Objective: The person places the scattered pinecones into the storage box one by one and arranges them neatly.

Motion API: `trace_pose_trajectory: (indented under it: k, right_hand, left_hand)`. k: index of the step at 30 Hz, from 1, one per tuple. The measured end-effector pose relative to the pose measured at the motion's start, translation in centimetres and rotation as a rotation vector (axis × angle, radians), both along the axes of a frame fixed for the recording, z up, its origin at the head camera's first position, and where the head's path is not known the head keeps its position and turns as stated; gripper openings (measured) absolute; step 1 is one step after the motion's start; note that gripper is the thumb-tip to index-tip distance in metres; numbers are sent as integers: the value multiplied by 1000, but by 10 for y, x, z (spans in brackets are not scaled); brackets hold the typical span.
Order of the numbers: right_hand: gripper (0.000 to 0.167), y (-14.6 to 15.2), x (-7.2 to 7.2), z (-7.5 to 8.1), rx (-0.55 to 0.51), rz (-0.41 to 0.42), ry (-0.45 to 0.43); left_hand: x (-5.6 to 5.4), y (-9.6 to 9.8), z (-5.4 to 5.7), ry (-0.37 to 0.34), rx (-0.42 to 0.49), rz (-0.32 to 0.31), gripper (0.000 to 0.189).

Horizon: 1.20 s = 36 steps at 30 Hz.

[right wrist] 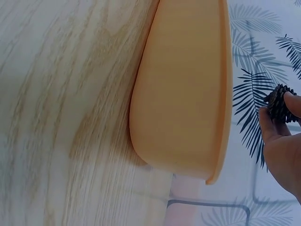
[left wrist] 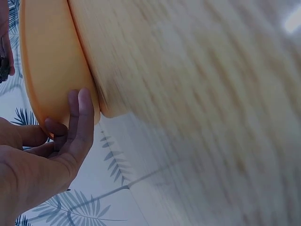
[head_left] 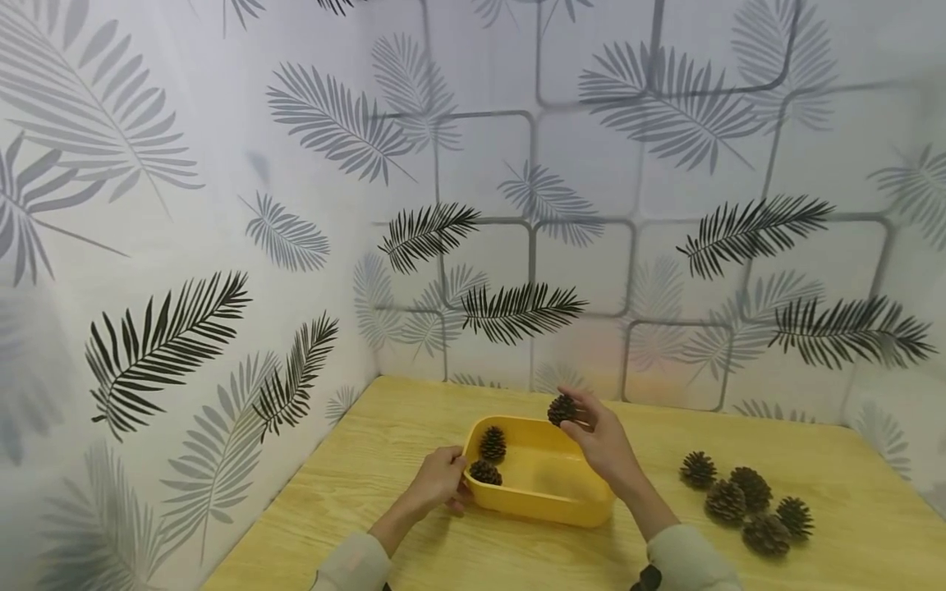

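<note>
A yellow plastic tub (head_left: 535,505) stands on the table with two pine cones, one cone (head_left: 493,444) and another cone (head_left: 485,473), at its left end. My left hand (head_left: 438,478) grips that end, its thumb by the rim and fingers (left wrist: 83,110) against the outer wall. Over the tub's far right side, my right hand (head_left: 602,443) holds a brown pine cone (head_left: 562,410) between thumb and fingers. The right wrist view shows this cone (right wrist: 281,104) above rim height, beside the tub's wall (right wrist: 183,89).
Several loose pine cones lie grouped on the table right of the tub, among them a cone (head_left: 698,469) at the group's left and a cone (head_left: 767,534) nearest me. Leaf-patterned translucent sheeting (head_left: 488,189) rises behind the wood-grain table (head_left: 399,410) and along its left side.
</note>
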State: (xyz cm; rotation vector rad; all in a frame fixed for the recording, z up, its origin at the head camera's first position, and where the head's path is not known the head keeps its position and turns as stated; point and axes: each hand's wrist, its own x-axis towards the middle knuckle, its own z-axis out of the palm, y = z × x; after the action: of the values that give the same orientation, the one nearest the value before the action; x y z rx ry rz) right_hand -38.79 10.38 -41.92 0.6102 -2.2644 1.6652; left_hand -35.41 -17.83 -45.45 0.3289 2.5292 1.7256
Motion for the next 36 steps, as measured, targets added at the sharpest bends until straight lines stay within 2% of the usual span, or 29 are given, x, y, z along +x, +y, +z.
trace_pose_trajectory:
  k: [13,20,26,36]
  right_hand:
    - [57,-12,-8,-10,37,3,-50]
    - [55,-20,-13,-15,68,0,-31]
    - [54,-29,-14,-19,86,17,-72]
    - [54,-41,-16,-27,122,-13,-54]
  left_hand:
    - [-2,-2,-5,-3,8,3,37]
    - [-3,-1,-3,-8,6,10,37]
    - [-3,0,-2,-15,5,14,39]
    - [-2,-2,-5,-20,12,18,40]
